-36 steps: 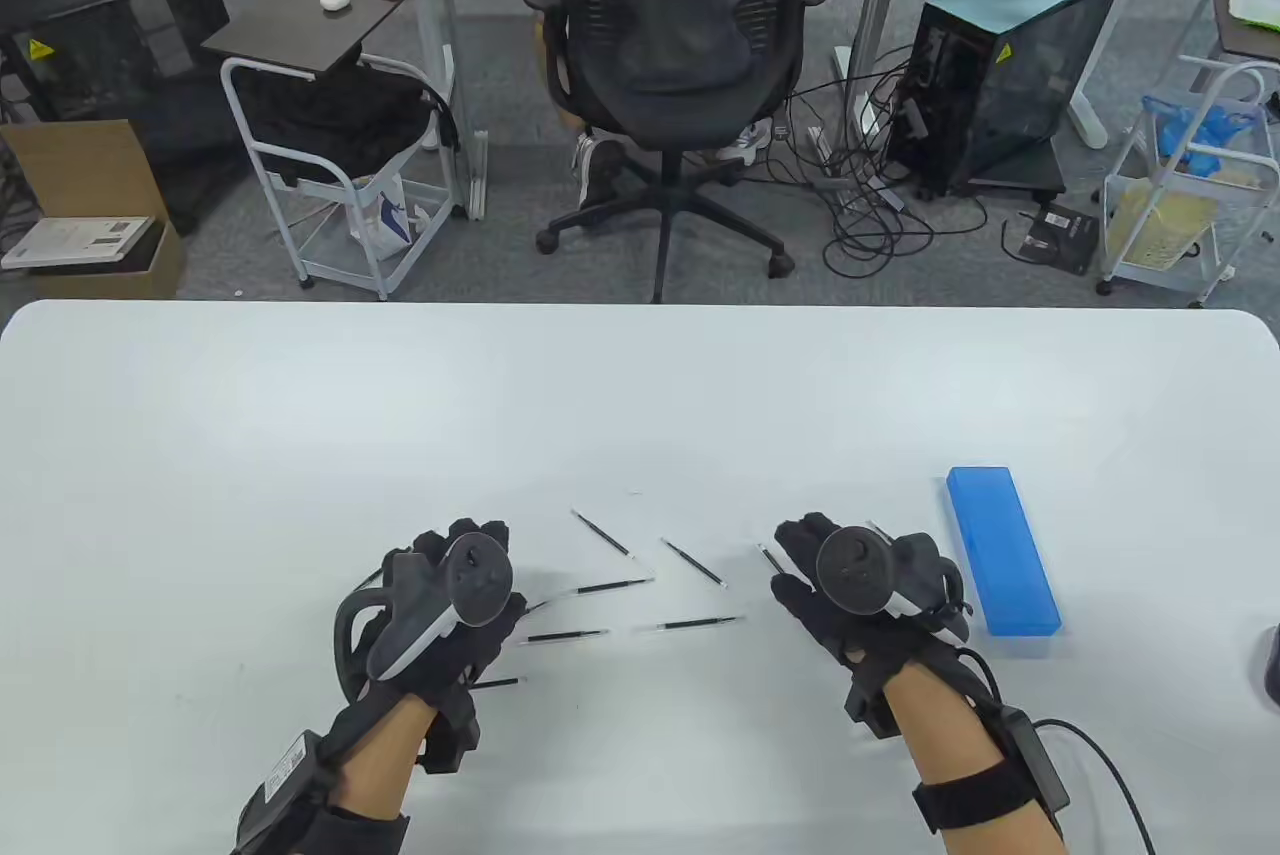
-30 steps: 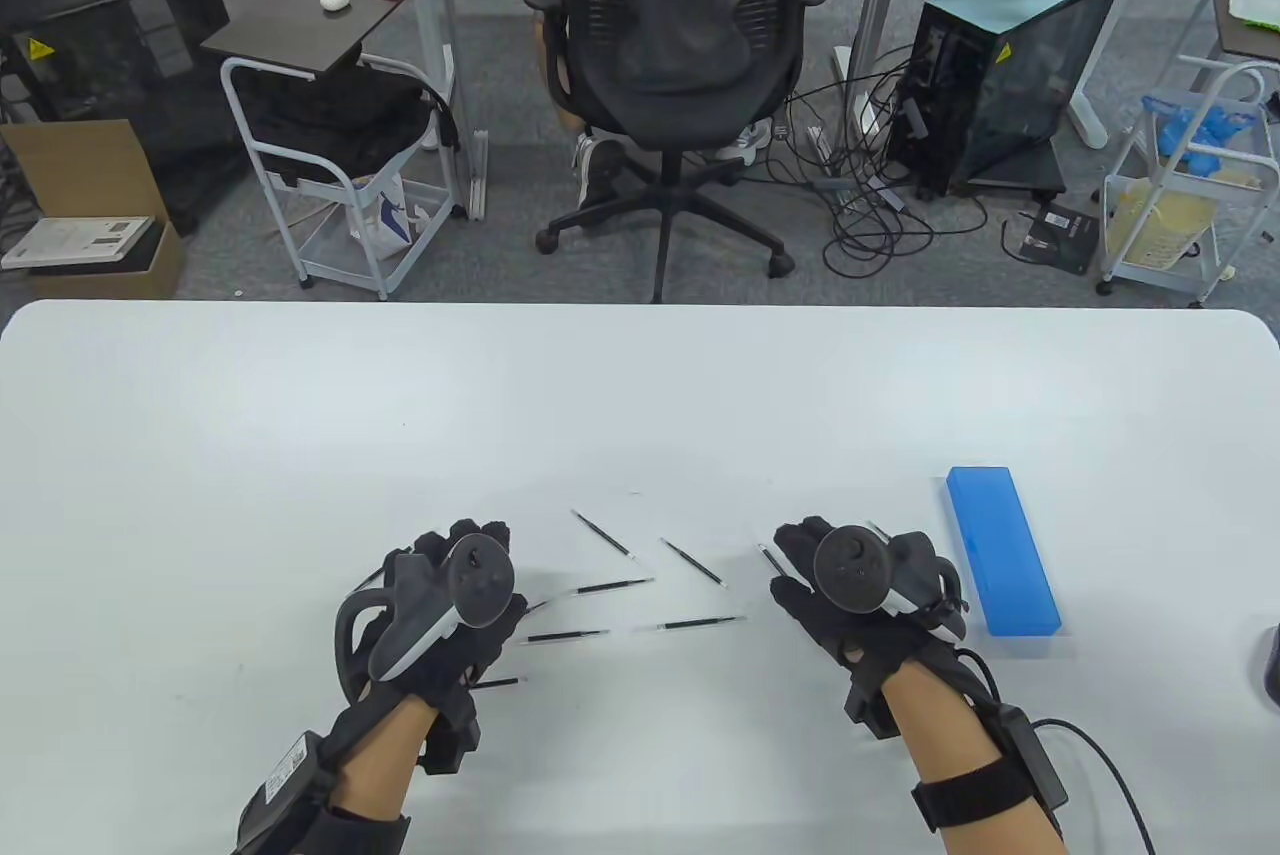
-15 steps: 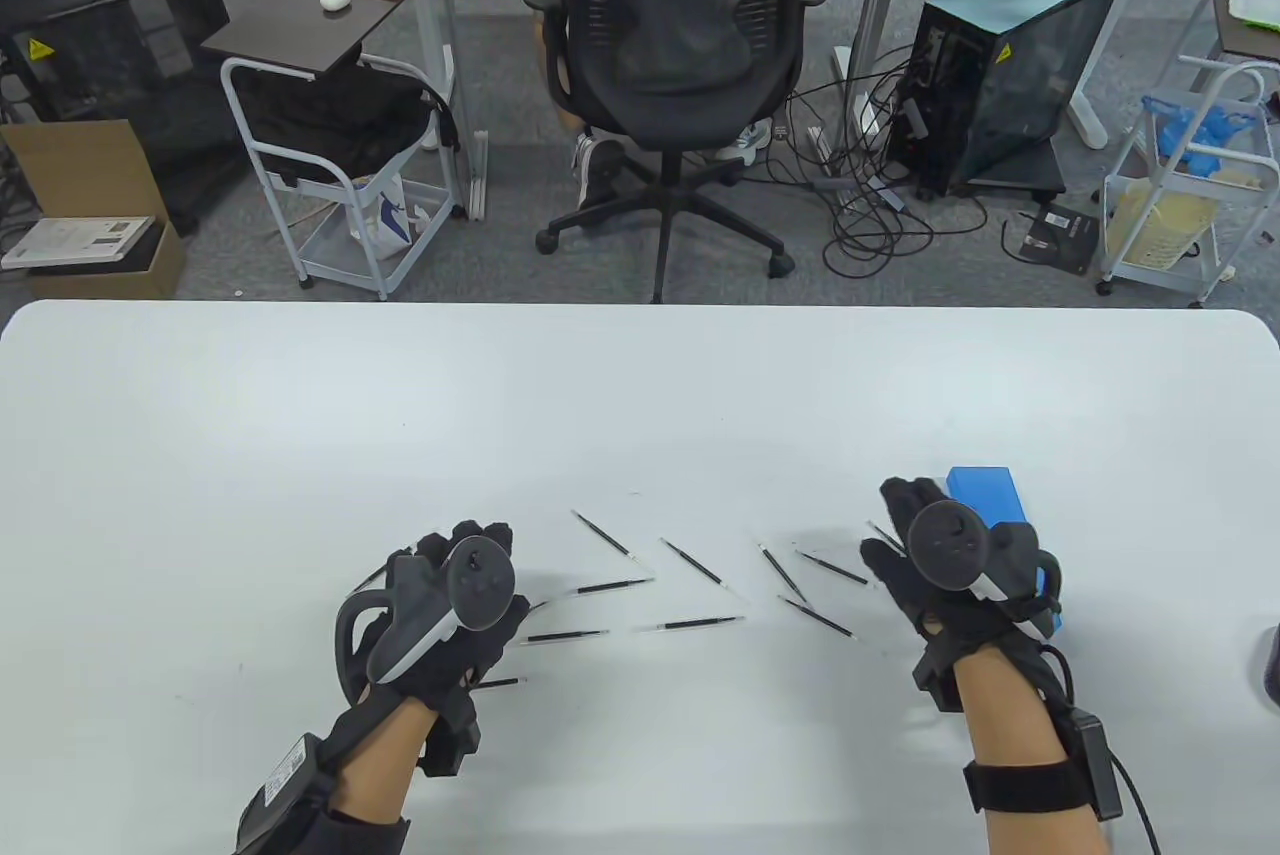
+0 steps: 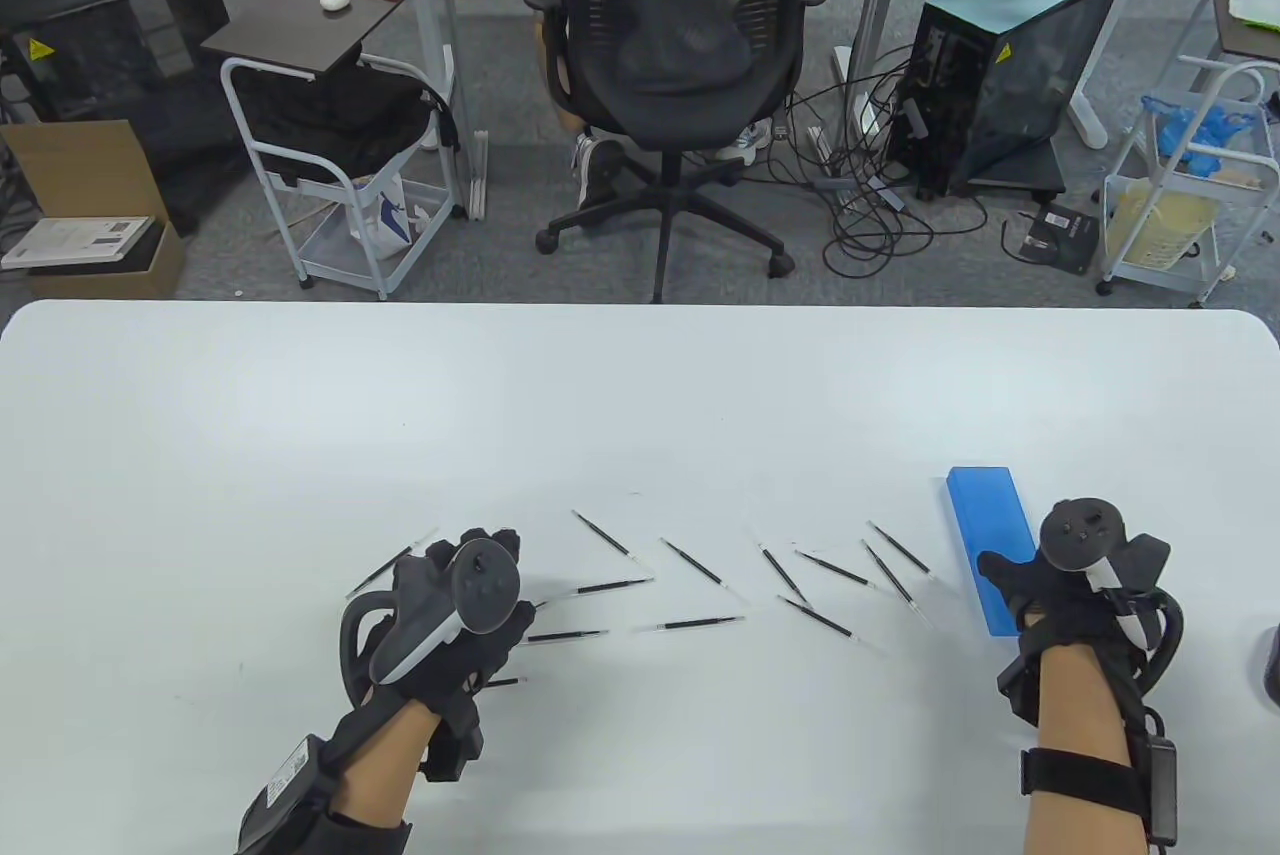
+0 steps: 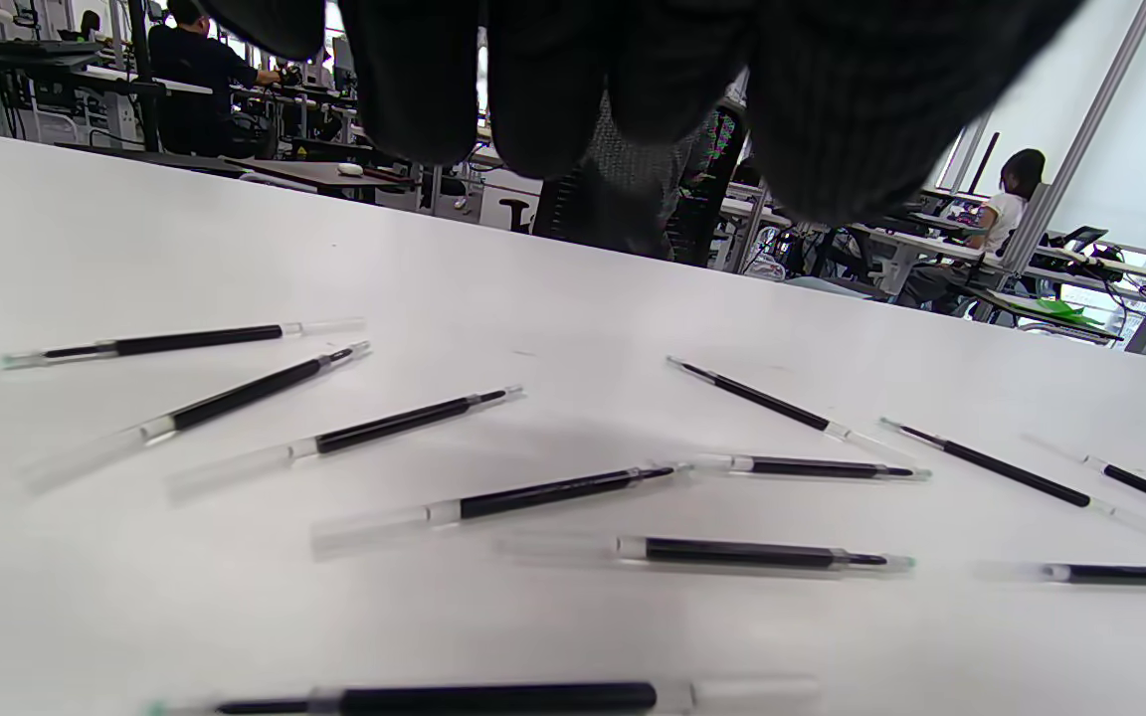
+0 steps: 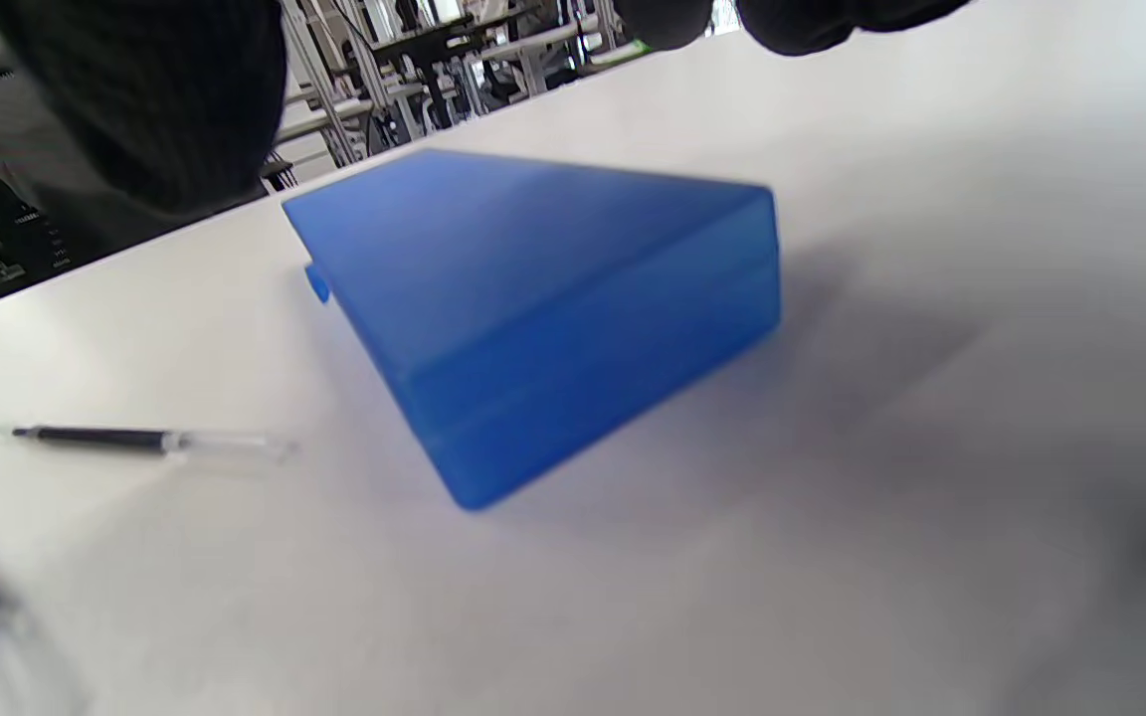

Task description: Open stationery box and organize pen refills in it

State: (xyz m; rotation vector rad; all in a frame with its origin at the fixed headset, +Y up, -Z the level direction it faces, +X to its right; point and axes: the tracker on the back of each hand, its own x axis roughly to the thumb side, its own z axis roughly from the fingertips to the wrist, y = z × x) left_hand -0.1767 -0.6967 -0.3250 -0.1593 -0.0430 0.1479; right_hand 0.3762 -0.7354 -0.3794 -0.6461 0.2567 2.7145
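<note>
Where the white table (image 4: 640, 395) spreads across the table view, every task item lies in its near half. Beyond the far edge stand a black mesh office chair (image 4: 680, 45) and a black computer tower (image 4: 1000, 65) on the grey floor.

On the table's right side lies the blue stationery box (image 4: 985, 535), long and flat, lid closed, its long axis running away from the person. The right hand (image 4: 1060, 585) sits over the box's near end, thumb at the left edge; in the right wrist view (image 6: 553, 308) the gloved fingers hang above the lid with a gap showing, so the grip is relaxed and holds nothing.

At the near left, the left hand (image 4: 460, 605) rests low over the table, and the left wrist view shows its fingers (image 5: 543, 89) hanging loose above the surface, nothing in the grip.

Between the two hands the pen refills (image 4: 690, 624) are scattered singly, thin clear tubes with black ink, pointing in different directions. A few lie beside and partly under the left hand; the rightmost ones (image 4: 898, 545) lie just left of the box, apart from it.
</note>
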